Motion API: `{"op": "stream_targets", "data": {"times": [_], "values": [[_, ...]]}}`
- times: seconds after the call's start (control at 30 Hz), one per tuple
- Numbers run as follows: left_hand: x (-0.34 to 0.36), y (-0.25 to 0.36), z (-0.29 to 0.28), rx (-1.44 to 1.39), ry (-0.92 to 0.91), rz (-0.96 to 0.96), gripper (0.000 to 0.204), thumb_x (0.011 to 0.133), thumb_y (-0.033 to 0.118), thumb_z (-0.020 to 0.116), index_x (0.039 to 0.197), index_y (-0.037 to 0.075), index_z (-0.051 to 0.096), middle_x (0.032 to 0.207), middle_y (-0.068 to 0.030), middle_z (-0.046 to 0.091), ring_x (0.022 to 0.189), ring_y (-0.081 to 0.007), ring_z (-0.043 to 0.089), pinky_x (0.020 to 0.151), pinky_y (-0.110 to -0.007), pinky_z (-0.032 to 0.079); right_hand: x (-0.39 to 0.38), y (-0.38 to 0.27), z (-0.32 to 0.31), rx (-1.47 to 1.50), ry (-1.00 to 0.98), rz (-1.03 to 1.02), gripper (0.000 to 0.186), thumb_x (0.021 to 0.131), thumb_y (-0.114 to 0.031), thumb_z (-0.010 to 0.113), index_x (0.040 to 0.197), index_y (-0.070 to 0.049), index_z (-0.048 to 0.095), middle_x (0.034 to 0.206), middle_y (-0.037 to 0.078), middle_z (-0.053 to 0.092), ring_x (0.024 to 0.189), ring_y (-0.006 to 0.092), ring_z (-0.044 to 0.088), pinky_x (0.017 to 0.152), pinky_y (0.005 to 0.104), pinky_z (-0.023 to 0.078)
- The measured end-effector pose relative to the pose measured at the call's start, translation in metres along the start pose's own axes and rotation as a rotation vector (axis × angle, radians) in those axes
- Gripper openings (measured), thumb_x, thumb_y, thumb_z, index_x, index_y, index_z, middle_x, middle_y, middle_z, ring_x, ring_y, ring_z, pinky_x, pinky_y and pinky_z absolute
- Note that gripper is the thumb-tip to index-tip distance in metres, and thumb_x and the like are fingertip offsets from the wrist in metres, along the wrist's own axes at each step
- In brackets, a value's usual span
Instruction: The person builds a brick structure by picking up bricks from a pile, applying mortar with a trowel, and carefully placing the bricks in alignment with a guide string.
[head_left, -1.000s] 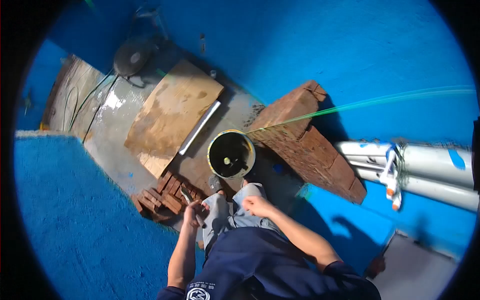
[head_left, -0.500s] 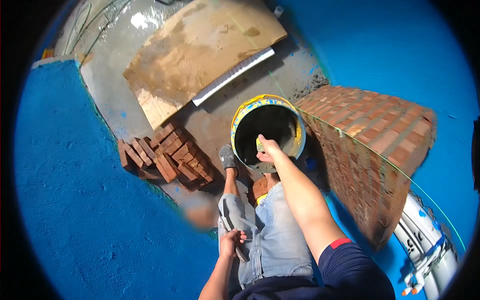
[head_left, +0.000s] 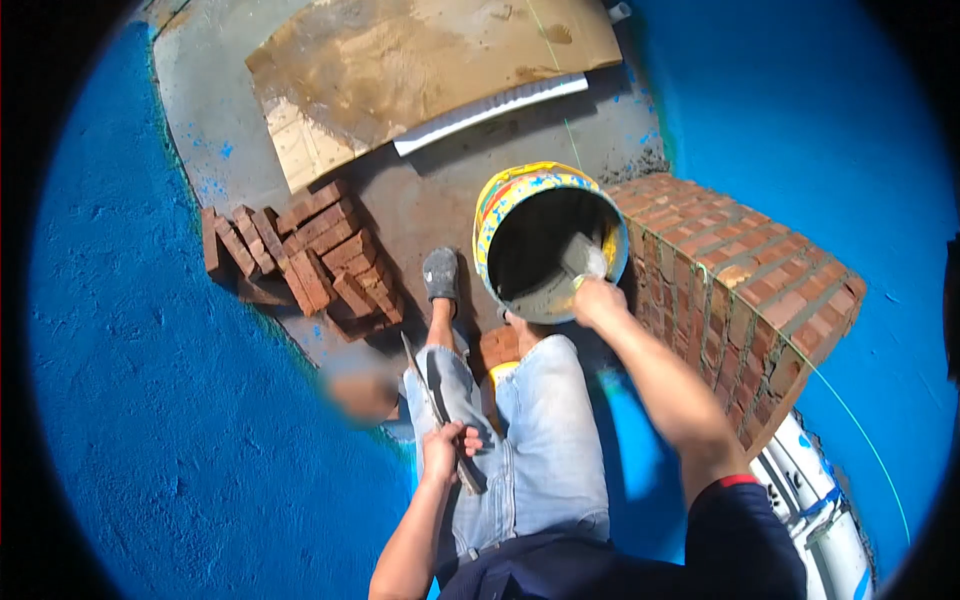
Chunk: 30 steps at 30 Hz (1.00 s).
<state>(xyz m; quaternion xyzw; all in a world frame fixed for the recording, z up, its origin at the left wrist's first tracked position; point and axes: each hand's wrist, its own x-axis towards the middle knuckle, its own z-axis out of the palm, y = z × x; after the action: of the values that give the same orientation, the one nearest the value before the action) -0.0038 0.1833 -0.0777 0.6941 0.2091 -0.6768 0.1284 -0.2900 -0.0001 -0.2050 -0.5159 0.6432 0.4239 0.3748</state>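
Nearest, the left hand (head_left: 447,452) is closed around a long thin tool (head_left: 424,382) over the jeans (head_left: 555,440). Beyond, the right hand (head_left: 598,300) grips a trowel (head_left: 580,256), its blade, hidden half a second ago, now showing inside the bucket (head_left: 484,232), seemingly working the grey paste (head_left: 545,302). The bucket sits between loose bricks (head_left: 326,228) and a brick wall (head_left: 738,242), below a brown sheet (head_left: 420,70).

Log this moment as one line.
left hand: holds long thin grey tool | right hand: holds flat grey-bladed tool at mouth of round yellow-patterned bucket | nearby: stacked red rectangular bricks, red brick wall
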Motion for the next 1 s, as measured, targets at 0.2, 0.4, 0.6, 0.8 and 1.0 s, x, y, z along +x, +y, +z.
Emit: {"op": "stream_targets", "data": {"times": [0.2,0.4,0.6,0.8,1.0], "values": [[0.005,0.008,0.001,0.041,-0.08,-0.012,0.019,0.09,0.014,0.05,0.084,-0.001,0.06,0.075,-0.0121,0.066,0.058,-0.019,0.063,0.05,-0.028,0.048,0.043,0.043,-0.023,-0.283,-0.159,0.003,0.021,0.081,-0.01,0.052,0.089,0.003,0.066,0.098,0.022,0.067,0.096,0.0298,0.066,0.075,0.0385,0.054],[0.005,0.004,-0.015,0.028,-0.023,-0.052,0.022,0.09,0.015,0.05,0.079,-0.001,0.061,0.072,-0.0115,0.065,0.056,-0.0185,0.063,0.049,-0.028,0.048,0.05,0.011,0.025,0.994,-0.792,0.141,0.011,0.076,-0.005,0.054,0.065,-0.003,0.055,0.057,0.007,0.055,0.046,0.0183,0.054,0.042,0.0313,0.045],[0.004,0.015,-0.007,0.061,-0.007,-0.082,0.021,0.089,0.014,0.049,0.08,-0.001,0.06,0.072,-0.0127,0.065,0.057,-0.0198,0.063,0.049,-0.028,0.049,0.067,-0.028,0.034,2.367,-1.449,0.264,0.008,0.081,-0.008,0.053,0.075,-0.007,0.048,0.063,0.0,0.05,0.049,0.0084,0.05,0.045,0.0193,0.044],[0.002,0.025,0.002,0.156,-0.003,-0.061,0.022,0.09,0.014,0.048,0.083,-0.003,0.061,0.075,-0.0144,0.066,0.058,-0.0214,0.064,0.05,-0.029,0.049,0.085,0.011,-0.029,2.415,-1.085,0.286,0.029,0.092,-0.032,0.052,0.091,-0.003,0.051,0.064,-0.002,0.05,0.046,0.0063,0.047,0.041,0.0174,0.042],[0.004,0.017,-0.002,0.127,-0.034,-0.052,0.019,0.089,0.012,0.048,0.086,-0.002,0.06,0.076,-0.0137,0.066,0.058,-0.0211,0.064,0.05,-0.029,0.049,-0.022,0.031,-0.022,1.611,-0.571,0.139,0.023,0.091,-0.025,0.054,0.092,-0.002,0.052,0.064,0.008,0.054,0.049,0.018,0.054,0.044,0.0323,0.047]]}}
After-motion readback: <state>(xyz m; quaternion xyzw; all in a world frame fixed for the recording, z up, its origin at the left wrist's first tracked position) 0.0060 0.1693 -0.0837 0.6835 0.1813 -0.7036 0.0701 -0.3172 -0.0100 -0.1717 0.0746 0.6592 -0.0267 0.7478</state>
